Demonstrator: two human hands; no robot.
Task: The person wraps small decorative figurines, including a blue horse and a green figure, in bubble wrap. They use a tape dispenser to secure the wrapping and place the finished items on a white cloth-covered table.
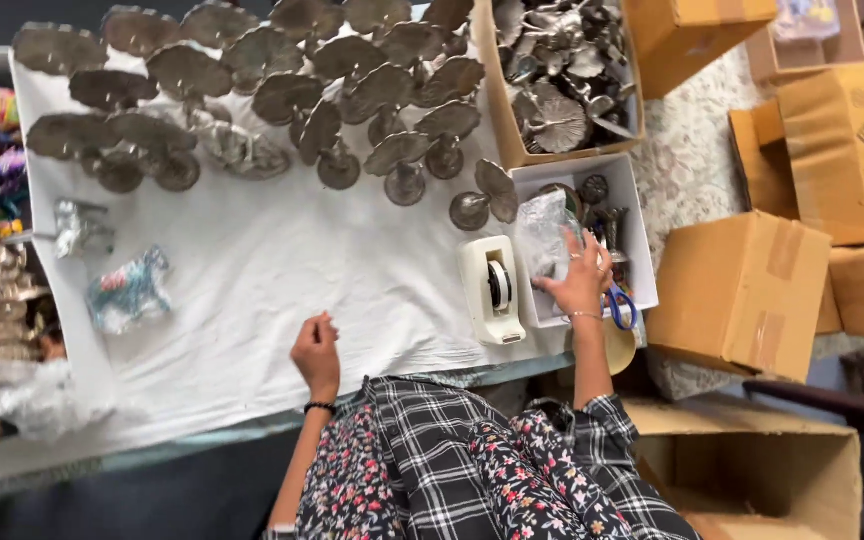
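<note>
My right hand [582, 282] reaches into a small white box [641, 232] and grips a clear plastic bag [544, 235] at its lower edge. Blue-handled scissors [620, 306] lie in the box just right of that hand. A white tape dispenser [492, 291] stands on the white cloth [282, 270] just left of the box. My left hand [317, 352] rests on the cloth near the front edge, fingers curled shut with nothing in them, a dark band on the wrist.
Several grey metal leaf-shaped stands [282, 90] crowd the far half of the table. A cardboard box [500, 110] holds more of them. Two plastic-wrapped figurines [130, 290] lie at left. Brown cardboard boxes [742, 290] stand on the floor at right.
</note>
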